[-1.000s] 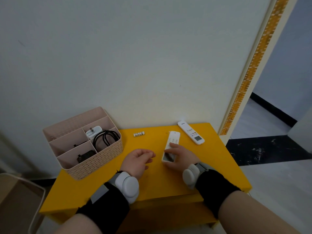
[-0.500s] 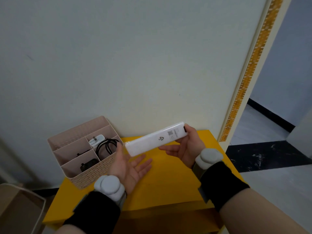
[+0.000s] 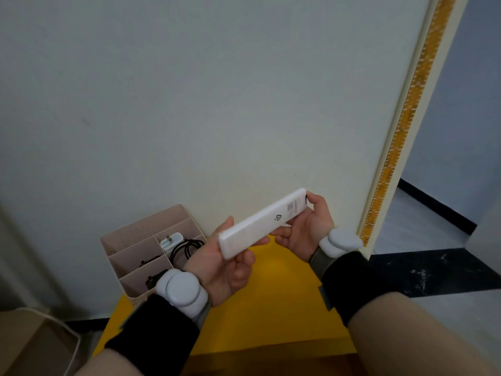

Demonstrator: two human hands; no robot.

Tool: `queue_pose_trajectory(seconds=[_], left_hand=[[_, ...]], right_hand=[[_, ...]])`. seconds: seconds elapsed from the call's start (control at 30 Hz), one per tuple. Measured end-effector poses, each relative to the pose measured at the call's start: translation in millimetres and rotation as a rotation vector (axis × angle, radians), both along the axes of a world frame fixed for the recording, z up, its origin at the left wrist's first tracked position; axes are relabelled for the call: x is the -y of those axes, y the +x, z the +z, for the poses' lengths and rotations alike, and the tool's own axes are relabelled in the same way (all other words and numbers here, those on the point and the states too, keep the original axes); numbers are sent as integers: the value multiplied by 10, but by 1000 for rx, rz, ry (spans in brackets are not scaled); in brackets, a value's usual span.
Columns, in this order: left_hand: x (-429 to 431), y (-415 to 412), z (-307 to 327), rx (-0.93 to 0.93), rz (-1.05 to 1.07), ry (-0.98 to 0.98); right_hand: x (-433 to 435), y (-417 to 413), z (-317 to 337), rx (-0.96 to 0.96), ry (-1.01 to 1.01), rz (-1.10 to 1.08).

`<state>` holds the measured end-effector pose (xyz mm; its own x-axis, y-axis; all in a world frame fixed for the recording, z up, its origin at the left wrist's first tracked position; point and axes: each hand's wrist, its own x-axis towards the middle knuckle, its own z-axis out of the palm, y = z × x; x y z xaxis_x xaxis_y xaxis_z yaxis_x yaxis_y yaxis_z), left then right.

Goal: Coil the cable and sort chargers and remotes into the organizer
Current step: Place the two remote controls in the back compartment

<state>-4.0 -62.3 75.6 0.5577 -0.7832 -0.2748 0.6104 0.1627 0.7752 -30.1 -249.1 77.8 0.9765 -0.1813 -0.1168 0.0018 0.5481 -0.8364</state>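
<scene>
A long white remote (image 3: 260, 223) is held in the air above the yellow table (image 3: 271, 308), its back side with a small label facing me. My left hand (image 3: 219, 264) grips its lower left end. My right hand (image 3: 306, 229) grips its upper right end. At the left, against the wall, stands the pink woven organizer (image 3: 127, 245). Its back right compartment holds a white charger (image 3: 171, 240) and a coiled black cable (image 3: 187, 249). Dark items lie in its front compartments. The second remote is hidden behind my hands.
The white wall runs close behind the table. A door frame with an orange patterned strip (image 3: 401, 137) rises at the right, with dark floor beyond. A cardboard box (image 3: 29, 346) with a white cord sits on the floor at the lower left.
My right hand lifted the remote off the table and turned it back side up. My left hand, open beneath it half a second ago, now grips its lower end.
</scene>
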Motion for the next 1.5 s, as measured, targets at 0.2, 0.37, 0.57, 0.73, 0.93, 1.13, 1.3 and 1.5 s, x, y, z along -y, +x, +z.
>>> queue_pose_trajectory(seconds=[0.2,0.37,0.57,0.73,0.93,1.13,1.3,1.5], left_hand=[[-39,-42,259,168,79,-70],[-69,-122,335,401,218,-96],[-142,-194,234,624,352,128],[-181,-183,225,558,350,105],[-58,-121,118,412,327,-6],[165,61,-133,390,347,25],[463,234,-382,359,337,129],[692,375,-642,322,327,185]], right_hand=[[-195,31,319,92,3,-61],[-515,-19,401,149,-167,-77],[-746,-144,373,298,-343,-232],[-796,-183,292,303,-442,-177],[-820,-133,176,209,-483,-82],[-612,-20,-32,121,-481,-100],[73,137,-633,-217,-934,-268],[936,71,-991,-549,-1263,-241]])
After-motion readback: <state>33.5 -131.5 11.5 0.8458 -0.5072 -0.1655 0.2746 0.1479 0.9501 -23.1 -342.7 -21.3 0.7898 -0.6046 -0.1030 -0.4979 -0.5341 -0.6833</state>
